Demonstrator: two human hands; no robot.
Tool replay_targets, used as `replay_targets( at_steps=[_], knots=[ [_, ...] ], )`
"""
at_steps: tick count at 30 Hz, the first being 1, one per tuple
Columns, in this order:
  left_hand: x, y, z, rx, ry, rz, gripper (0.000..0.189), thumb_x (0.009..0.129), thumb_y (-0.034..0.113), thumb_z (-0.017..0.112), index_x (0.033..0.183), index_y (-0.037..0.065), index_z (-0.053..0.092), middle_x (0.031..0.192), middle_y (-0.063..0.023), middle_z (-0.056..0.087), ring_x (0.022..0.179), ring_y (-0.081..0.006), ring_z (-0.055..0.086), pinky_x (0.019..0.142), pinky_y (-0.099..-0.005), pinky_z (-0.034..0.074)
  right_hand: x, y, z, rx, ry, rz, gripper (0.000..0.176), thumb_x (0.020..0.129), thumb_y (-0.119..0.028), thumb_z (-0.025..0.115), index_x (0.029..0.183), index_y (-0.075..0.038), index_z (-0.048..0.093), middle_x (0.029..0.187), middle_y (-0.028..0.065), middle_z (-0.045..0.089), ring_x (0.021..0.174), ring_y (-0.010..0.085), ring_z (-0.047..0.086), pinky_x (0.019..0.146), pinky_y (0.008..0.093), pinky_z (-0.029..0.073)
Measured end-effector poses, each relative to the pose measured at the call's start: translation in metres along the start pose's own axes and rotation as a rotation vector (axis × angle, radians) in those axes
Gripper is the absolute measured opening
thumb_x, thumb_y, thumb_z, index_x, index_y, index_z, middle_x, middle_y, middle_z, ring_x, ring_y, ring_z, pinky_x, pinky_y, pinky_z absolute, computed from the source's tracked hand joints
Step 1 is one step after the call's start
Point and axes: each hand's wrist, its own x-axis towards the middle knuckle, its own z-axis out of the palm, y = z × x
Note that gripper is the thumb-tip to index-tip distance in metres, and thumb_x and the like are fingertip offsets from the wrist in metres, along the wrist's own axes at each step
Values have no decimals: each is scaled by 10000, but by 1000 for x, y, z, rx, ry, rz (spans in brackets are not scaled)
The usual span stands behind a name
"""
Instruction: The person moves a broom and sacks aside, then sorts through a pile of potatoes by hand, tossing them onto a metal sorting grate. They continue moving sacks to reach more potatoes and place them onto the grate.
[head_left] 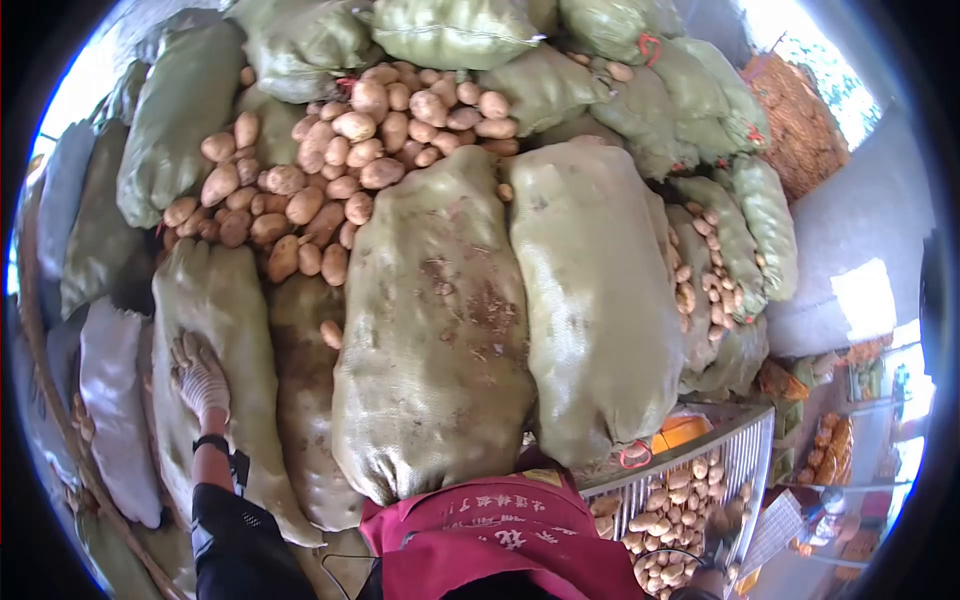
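Observation:
My left hand (200, 378), in a white knitted glove, lies flat with its fingers stretched on a full green woven sack (225, 320). Beside that sack, a dirt-stained sack (430, 300) and a cleaner pale green sack (595, 290) lie in front of me. Loose potatoes (325, 170) are heaped beyond them. At the lower right, part of my right arm (705, 580) shows by a metal-slatted crate (748, 440) with potatoes inside; the hand's fingers cannot be made out.
More filled green sacks (455, 35) are stacked at the back. White sacks (120, 400) and a long wooden pole (60, 400) are at the left. An orange container (682, 432) sits at the crate's far end. Bagged goods (830, 450) stand farther right.

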Motion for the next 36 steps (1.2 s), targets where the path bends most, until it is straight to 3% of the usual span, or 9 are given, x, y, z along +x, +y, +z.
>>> replay_targets(
  at_steps=[4, 7, 12, 17, 18, 21, 26, 33, 36],
  knots=[
    [-1, 6, -6, -29, 5, -24, 513, 1016, 327, 387, 1488, 128, 411, 1559, -156, 380, 1435, -324, 353, 1174, -471, 240, 22, -28, -28, 58, 380, 26, 227, 914, -172, 530, 1126, -106, 574, 1017, 125, 596, 893, 283, 610, 787, 450, 510],
    [-3, 10, -16, -126, 19, -44, 499, 1008, 321, 405, 1462, 115, 430, 1550, -167, 387, 1429, -338, 358, 1170, -482, 240, 57, -68, 37, 69, 316, -117, 302, 947, -167, 479, 1236, -122, 552, 1126, 111, 615, 961, 253, 638, 820, 431, 554],
    [-6, 10, -20, -231, 91, -43, 488, 977, 296, 467, 1422, 96, 461, 1512, -173, 414, 1413, -350, 370, 1165, -489, 251, 34, -57, 365, -385, -640, -547, 450, 1039, -242, 425, 1478, -146, 407, 1324, 89, 557, 1086, 206, 631, 898, 336, 568],
    [-8, 9, -22, -318, 142, -81, 481, 952, 299, 501, 1381, 80, 509, 1476, -194, 446, 1404, -349, 380, 1169, -494, 258, -246, 61, 656, -716, -1527, -857, 696, 870, -197, 752, 1448, 2, 420, 1403, 147, 513, 1194, 258, 576, 1053, 367, 455],
    [-7, 9, -23, -331, 131, -83, 481, 954, 302, 499, 1382, 81, 509, 1476, -192, 448, 1405, -346, 380, 1172, -492, 256, -276, 84, 692, -865, -1565, -1094, 741, 844, -255, 779, 1437, 17, 428, 1394, 191, 528, 1240, 300, 552, 1084, 370, 426],
    [-7, 8, -23, -360, 140, -88, 469, 959, 290, 513, 1387, 96, 506, 1474, -198, 443, 1408, -341, 373, 1179, -486, 262, -323, 180, 783, -845, -1625, -1117, 743, 811, -335, 790, 1416, -54, 463, 1364, 228, 517, 1261, 379, 514, 1082, 423, 419],
    [-6, 9, -22, -367, 87, -118, 490, 954, 317, 501, 1384, 84, 523, 1482, -186, 454, 1413, -341, 379, 1185, -485, 242, -402, 200, 788, -1362, -1139, -1129, 796, 734, -372, 824, 1407, -150, 461, 1376, 219, 486, 1290, 402, 456, 1080, 472, 413],
    [-4, 10, -24, -302, 119, -87, 474, 958, 307, 503, 1379, 90, 514, 1470, -197, 450, 1388, -350, 397, 1156, -488, 268, -368, 194, 807, -1311, -1504, -1278, 719, 716, -380, 841, 1326, -172, 522, 1333, 191, 514, 1271, 408, 448, 1043, 483, 429],
    [-6, 7, -23, -377, 149, -86, 477, 953, 311, 506, 1367, 75, 518, 1461, -208, 454, 1377, -357, 409, 1143, -488, 274, -371, 225, 810, -1429, -1313, -1633, 860, 737, -460, 821, 1429, -159, 408, 1474, 201, 368, 1302, 454, 436, 1084, 573, 367]
  ],
)
